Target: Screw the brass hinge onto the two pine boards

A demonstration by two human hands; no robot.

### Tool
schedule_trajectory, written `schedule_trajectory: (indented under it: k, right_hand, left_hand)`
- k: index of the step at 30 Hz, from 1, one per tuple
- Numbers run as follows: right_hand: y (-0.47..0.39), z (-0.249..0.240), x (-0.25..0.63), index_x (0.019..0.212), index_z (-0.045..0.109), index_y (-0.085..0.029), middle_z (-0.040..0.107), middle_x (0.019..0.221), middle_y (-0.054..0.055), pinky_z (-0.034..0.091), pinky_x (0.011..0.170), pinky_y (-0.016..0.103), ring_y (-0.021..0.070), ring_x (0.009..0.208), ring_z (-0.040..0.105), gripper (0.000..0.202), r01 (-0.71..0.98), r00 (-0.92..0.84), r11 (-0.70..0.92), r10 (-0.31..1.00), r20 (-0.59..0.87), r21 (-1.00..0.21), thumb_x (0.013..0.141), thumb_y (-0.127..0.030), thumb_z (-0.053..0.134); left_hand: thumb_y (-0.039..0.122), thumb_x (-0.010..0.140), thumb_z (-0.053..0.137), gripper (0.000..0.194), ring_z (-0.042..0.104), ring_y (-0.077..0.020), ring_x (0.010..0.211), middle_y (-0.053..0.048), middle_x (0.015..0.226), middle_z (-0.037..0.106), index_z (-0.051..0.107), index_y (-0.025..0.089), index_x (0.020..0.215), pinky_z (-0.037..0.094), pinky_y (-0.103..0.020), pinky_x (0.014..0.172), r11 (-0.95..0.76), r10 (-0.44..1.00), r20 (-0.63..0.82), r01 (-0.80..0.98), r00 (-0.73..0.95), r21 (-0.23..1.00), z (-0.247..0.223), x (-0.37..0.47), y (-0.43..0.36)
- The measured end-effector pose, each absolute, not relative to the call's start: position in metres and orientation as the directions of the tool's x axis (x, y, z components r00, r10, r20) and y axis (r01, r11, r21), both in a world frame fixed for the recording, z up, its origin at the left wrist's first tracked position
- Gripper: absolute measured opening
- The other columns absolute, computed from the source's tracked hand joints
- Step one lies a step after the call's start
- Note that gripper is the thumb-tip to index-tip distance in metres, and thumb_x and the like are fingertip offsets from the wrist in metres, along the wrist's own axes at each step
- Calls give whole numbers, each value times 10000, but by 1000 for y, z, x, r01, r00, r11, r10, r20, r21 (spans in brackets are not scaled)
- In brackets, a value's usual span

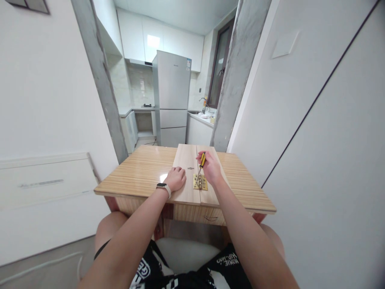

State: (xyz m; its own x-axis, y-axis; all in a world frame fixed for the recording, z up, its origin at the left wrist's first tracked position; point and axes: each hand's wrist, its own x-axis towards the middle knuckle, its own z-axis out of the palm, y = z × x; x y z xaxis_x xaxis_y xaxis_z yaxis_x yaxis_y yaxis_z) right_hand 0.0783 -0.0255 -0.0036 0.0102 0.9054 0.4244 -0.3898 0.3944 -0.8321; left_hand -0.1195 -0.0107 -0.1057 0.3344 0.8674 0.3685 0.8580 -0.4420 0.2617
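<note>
2 hands (211, 167) — 1 screwdriver (203, 159)

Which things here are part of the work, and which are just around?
Part of the work:
screwdriver, in the right hand
hinge
two boards, the left hand on one
table underneath

Just around:
fridge
faucet
wristband, worn

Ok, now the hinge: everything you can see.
The hinge is brass-coloured and looks metal: two leaves joined by a central knuckle, with dark spots that may be screw holes. It lies spread flat across the seam between two pale wooden boards, one leaf on each. The right hand points the screwdriver down at it; whether the tip touches is unclear.
</note>
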Motion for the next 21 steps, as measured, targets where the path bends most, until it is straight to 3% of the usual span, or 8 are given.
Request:
schedule_trajectory:
  k: [5, 9, 16, 21]
  right_hand:
    - [-29, -5, 76, 893, 651, -248, 723, 874, 13, 505, 752, 311, 163, 777, 636, 366, -362, 39, 428, 895, 445, -828, 869, -586, 789]
    - [-30, -5, 73, 925, 600, -263, 718, 839, -17, 485, 725, 299, 151, 729, 617, 392, -376, 53, 422, 899, 436, -825, 805, -524, 866]
    - [-31, -2, 70, 991, 710, -243, 723, 830, 29, 460, 670, 321, 162, 675, 566, 409, -412, 9, 394, 903, 429, -821, 961, -641, 618]
    - [-29, -5, 72, 928, 702, -242, 726, 863, 25, 502, 727, 328, 172, 749, 616, 401, -365, 41, 410, 904, 426, -836, 865, -633, 766]
  left_hand:
    - [350, 1036, 505, 312, 528, -324, 1232, -150, 1325, 632, 674, 215, 1261, 376, -461, 1119, -452, 858, 392, 851, 333, 268, -106, -119, -13]
    - [345, 1033, 507, 294, 527, -327, 1222, -149, 1319, 633, 679, 217, 1234, 380, -467, 1103, -447, 859, 397, 853, 324, 271, -105, -117, -15]
    - [350, 1034, 515, 294, 523, -319, 1228, -144, 1323, 633, 678, 218, 1239, 369, -459, 1113, -434, 867, 394, 851, 306, 294, -104, -117, -16]
    - [350, 1036, 509, 289, 525, -320, 1225, -147, 1315, 635, 679, 218, 1229, 375, -457, 1097, -444, 861, 403, 844, 309, 300, -105, -117, -16]
